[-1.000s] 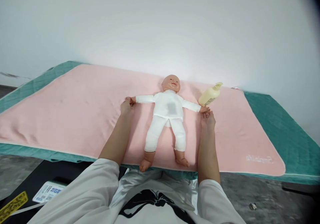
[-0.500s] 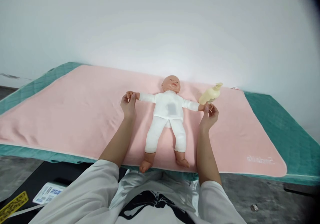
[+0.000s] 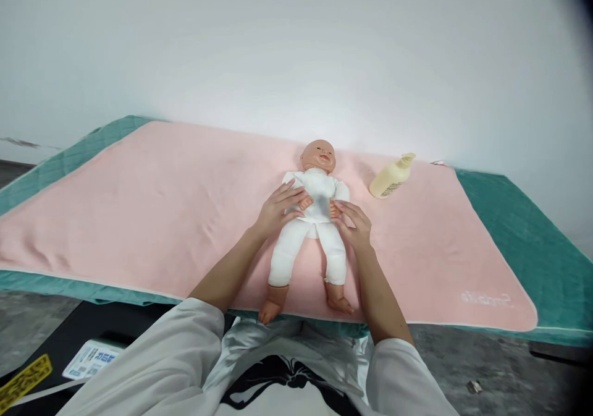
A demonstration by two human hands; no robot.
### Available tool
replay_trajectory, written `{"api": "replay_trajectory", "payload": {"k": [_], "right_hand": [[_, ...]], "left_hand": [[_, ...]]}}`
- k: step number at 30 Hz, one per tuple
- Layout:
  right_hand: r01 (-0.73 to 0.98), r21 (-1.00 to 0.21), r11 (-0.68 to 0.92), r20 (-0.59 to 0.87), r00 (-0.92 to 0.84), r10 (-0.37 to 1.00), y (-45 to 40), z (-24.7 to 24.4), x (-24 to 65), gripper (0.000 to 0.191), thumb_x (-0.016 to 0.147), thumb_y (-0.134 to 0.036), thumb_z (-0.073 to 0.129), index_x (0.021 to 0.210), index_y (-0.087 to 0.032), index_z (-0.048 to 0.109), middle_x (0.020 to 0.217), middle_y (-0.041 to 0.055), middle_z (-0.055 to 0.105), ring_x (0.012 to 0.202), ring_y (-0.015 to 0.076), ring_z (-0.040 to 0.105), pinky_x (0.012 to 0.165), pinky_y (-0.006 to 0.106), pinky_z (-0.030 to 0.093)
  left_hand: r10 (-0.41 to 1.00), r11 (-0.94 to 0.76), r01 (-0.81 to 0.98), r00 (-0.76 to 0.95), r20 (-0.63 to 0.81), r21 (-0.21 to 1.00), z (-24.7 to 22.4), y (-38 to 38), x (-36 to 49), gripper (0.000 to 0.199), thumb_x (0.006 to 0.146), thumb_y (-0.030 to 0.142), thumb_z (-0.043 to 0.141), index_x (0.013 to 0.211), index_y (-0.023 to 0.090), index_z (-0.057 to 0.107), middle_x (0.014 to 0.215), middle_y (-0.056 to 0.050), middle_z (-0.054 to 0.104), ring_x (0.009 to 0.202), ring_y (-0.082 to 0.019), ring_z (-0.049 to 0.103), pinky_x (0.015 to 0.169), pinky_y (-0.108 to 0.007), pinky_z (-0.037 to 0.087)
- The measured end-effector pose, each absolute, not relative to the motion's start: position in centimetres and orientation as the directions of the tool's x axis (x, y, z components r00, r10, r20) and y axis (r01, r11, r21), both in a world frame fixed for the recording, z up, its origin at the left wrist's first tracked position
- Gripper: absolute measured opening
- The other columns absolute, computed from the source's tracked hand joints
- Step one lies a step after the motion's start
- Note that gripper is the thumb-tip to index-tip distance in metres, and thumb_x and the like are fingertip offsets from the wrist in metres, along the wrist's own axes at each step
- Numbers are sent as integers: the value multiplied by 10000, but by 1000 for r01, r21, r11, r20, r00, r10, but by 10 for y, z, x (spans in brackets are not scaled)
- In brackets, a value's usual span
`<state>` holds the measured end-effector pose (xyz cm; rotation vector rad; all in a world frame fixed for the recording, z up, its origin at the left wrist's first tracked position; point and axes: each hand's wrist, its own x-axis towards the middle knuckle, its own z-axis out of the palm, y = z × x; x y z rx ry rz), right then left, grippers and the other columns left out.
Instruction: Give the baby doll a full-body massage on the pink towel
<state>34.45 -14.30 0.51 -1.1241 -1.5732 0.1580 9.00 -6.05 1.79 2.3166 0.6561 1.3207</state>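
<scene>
A baby doll [image 3: 319,184] in white clothes lies on its back on a pink mat [image 3: 152,218], its head toward the wall. Both of its arms are bent in, with its small hands over the belly. My left hand [image 3: 277,209] holds the doll's forearm on the left, fingers above it and thumb below. On the other side my right hand [image 3: 356,223] has its fingers around the doll's other hand and wrist. The doll's legs lie slightly apart, bare feet at the mat's near edge. A dark grey patch marks its shirt front.
A pale yellow pump bottle [image 3: 391,178] lies tilted on the mat, right of the doll. Under the mat is a green quilted cover [image 3: 523,230]. A white wall [image 3: 296,51] rises behind. Below left, a labelled white box [image 3: 92,359] rests on a black surface.
The doll's arms were stretched out sideways in my hands and are now folded in to its belly. Both my hands have moved inward with them. The bottle has stayed put.
</scene>
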Motion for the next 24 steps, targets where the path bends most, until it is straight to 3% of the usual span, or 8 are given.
{"api": "replay_trajectory", "payload": {"k": [3, 6, 14, 19, 24], "right_hand": [[514, -683, 519, 610, 11, 793, -143, 5, 341, 302, 746, -401, 803, 1028, -310, 742, 1112, 25, 742, 1107, 217, 678, 1031, 433, 551], [521, -663, 537, 606, -48, 794, -141, 6, 340, 277, 750, -393, 804, 1006, -302, 753, 1105, 26, 746, 1107, 213, 680, 1030, 424, 551], [538, -579, 612, 654, -142, 743, -140, 10, 337, 199, 796, -343, 771, 991, -303, 760, 1094, 25, 749, 1101, 206, 683, 1010, 415, 552], [546, -633, 549, 636, -36, 771, -141, 7, 337, 248, 765, -352, 794, 1005, -308, 753, 1090, 30, 745, 1086, 218, 685, 1008, 429, 555], [509, -700, 501, 671, 229, 706, -143, 4, 342, 260, 756, -347, 789, 1008, -303, 744, 1079, 42, 727, 1053, 213, 678, 1012, 438, 551]], "left_hand": [[516, -853, 254, 543, 663, 456, 18, -60, 91, 469, 822, 456, 706, 1253, 278, 657, 1358, -89, 615, 1422, -291, 395, 1169, -549, 331], [480, -875, 276, 597, 643, 397, 19, -62, 92, 440, 849, 437, 680, 1257, 275, 655, 1400, -94, 580, 1447, -283, 353, 1167, -545, 324], [494, -865, 296, 637, 591, 404, 19, -65, 94, 395, 872, 386, 667, 1251, 276, 658, 1408, -78, 575, 1449, -280, 350, 1166, -536, 321], [520, -850, 273, 576, 631, 451, 14, -60, 93, 363, 874, 391, 664, 1217, 274, 676, 1362, -78, 614, 1392, -262, 446, 1169, -524, 321], [622, -783, 264, 353, 699, 564, 17, -57, 86, 247, 860, 355, 683, 1096, 298, 730, 1199, -52, 711, 1254, -248, 589, 1150, -501, 357]]}}
